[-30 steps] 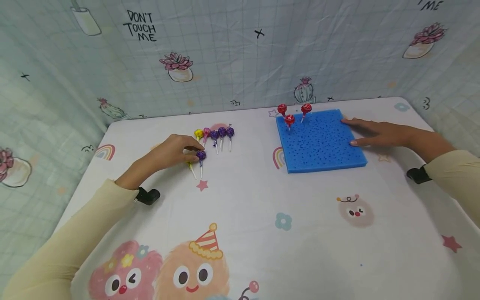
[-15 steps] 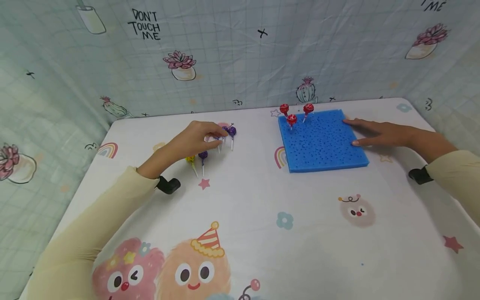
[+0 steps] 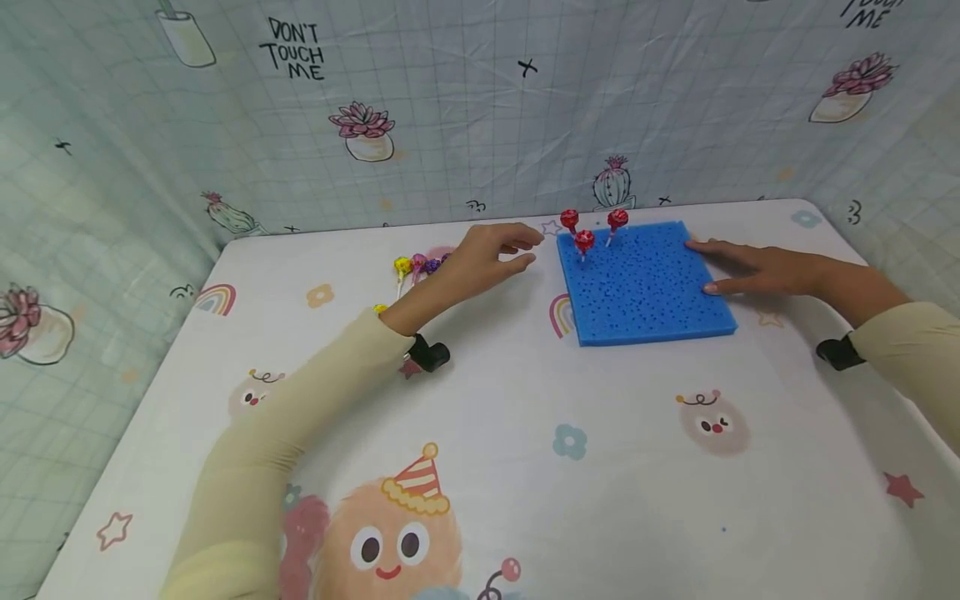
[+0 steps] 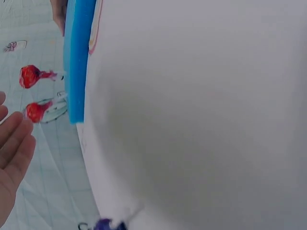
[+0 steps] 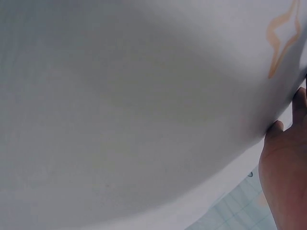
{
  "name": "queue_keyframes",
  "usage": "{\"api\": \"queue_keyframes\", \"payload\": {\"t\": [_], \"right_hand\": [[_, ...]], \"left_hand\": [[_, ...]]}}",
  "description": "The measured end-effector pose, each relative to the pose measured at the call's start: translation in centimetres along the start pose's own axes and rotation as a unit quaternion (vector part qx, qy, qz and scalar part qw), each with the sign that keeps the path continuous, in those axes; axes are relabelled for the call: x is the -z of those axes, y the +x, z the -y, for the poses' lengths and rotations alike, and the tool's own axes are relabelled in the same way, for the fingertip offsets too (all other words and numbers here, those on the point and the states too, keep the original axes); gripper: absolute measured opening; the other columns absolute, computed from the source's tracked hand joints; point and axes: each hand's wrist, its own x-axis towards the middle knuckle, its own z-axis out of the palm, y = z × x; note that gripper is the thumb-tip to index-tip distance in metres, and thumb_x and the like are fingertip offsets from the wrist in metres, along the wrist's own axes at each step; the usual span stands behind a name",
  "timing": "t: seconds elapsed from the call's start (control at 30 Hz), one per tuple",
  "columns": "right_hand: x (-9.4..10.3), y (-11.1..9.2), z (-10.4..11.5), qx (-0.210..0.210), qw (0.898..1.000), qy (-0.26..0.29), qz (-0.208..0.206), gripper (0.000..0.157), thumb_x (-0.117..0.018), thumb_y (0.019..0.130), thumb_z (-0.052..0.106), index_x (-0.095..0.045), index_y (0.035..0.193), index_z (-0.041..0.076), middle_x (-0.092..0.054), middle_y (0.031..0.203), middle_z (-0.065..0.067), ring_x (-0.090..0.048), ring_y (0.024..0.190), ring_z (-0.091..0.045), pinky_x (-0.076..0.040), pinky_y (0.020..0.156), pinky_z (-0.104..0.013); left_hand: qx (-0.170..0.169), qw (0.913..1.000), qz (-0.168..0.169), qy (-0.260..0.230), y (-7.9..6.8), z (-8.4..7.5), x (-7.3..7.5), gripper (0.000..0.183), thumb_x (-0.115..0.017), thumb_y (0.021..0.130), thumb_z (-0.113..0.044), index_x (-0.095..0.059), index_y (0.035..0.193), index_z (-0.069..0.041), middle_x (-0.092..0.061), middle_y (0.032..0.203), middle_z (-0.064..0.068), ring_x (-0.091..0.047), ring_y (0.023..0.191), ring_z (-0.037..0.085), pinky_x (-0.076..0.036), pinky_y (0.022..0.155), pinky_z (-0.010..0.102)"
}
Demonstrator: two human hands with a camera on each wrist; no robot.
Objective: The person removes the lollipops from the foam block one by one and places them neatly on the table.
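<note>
My left hand (image 3: 498, 257) is over the table, just left of a blue foam block (image 3: 645, 287). Its fingers are extended and hold nothing, as the left wrist view also shows. Three red lollipops stand upright in the block's far left corner; one red lollipop (image 3: 584, 242) is in front of the other two. My right hand (image 3: 757, 265) rests against the block's right edge with thumb and fingertips. Behind my left forearm lie a yellow lollipop (image 3: 402, 267), a pink lollipop (image 3: 418, 264) and a purple lollipop (image 3: 432, 267); the arm hides others in part.
Another yellow lollipop (image 3: 380, 308) peeks out above the left sleeve (image 3: 300, 433). A purple lollipop (image 4: 108, 224) shows at the bottom of the left wrist view. A printed cloth covers the table (image 3: 600, 517), and a patterned curtain (image 3: 450, 108) hangs along its back edge.
My left hand has moved right, from the purple lollipop at the front of the group, across the others, to near the foam block. The right hand has stayed at the block's edge.
</note>
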Motion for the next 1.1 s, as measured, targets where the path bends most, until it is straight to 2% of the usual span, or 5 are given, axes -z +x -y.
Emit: {"api": "queue_keyframes", "payload": {"t": [0.23,0.43,0.73,0.93,1.1], "right_hand": [[0.0,0.0,-0.3,-0.009,1.000,-0.003,0.003,0.089,-0.062,0.098,0.048,-0.008,0.165,0.024,-0.001,0.167,-0.028,-0.001,0.149,-0.057,-0.006,0.107,-0.084],[0.1,0.1,-0.5,-0.014,1.000,0.000,-0.001,0.090,-0.062,0.098,0.049,-0.008,0.165,0.025,0.000,0.167,-0.027,0.001,0.149,-0.056,-0.006,0.107,-0.084],[0.1,0.2,-0.4,-0.009,1.000,0.012,0.004,0.089,-0.062,0.098,0.047,-0.008,0.165,0.026,0.000,0.167,-0.026,0.002,0.150,-0.056,-0.005,0.107,-0.084],[0.2,0.3,0.1,-0.009,1.000,0.009,0.003,0.088,-0.063,0.099,0.047,-0.009,0.165,0.028,0.001,0.167,-0.026,0.001,0.150,-0.056,-0.006,0.108,-0.083],[-0.1,0.1,-0.1,-0.016,1.000,0.001,0.002,0.088,-0.062,0.098,0.047,-0.009,0.165,0.026,-0.002,0.167,-0.027,-0.001,0.149,-0.057,-0.007,0.107,-0.083]], "left_hand": [[-0.003,0.9993,-0.021,-0.031,2.9,-0.4,-2.1,0.035,-0.064,0.102,-0.013,-0.063,0.135,-0.002,-0.066,0.133,0.013,-0.065,0.119,0.022,-0.051,0.101,0.023],[0.001,0.9971,-0.035,-0.068,4.4,-0.6,-3.6,0.038,-0.066,0.100,-0.013,-0.062,0.135,0.000,-0.065,0.134,0.015,-0.066,0.118,0.026,-0.052,0.097,0.021],[0.003,0.9953,-0.066,-0.070,5.6,-1.1,-5.4,0.036,-0.070,0.098,-0.013,-0.066,0.131,-0.001,-0.071,0.122,0.011,-0.070,0.108,0.018,-0.054,0.091,0.017],[0.018,0.9941,-0.087,-0.062,5.8,-1.3,-5.8,0.033,-0.074,0.093,-0.014,-0.071,0.123,-0.001,-0.074,0.114,0.010,-0.073,0.100,0.016,-0.056,0.086,0.018],[0.037,0.9935,-0.077,-0.075,6.2,-1.4,-5.8,0.030,-0.076,0.091,-0.013,-0.073,0.119,0.000,-0.073,0.111,0.010,-0.072,0.099,0.017,-0.056,0.085,0.018]]}}
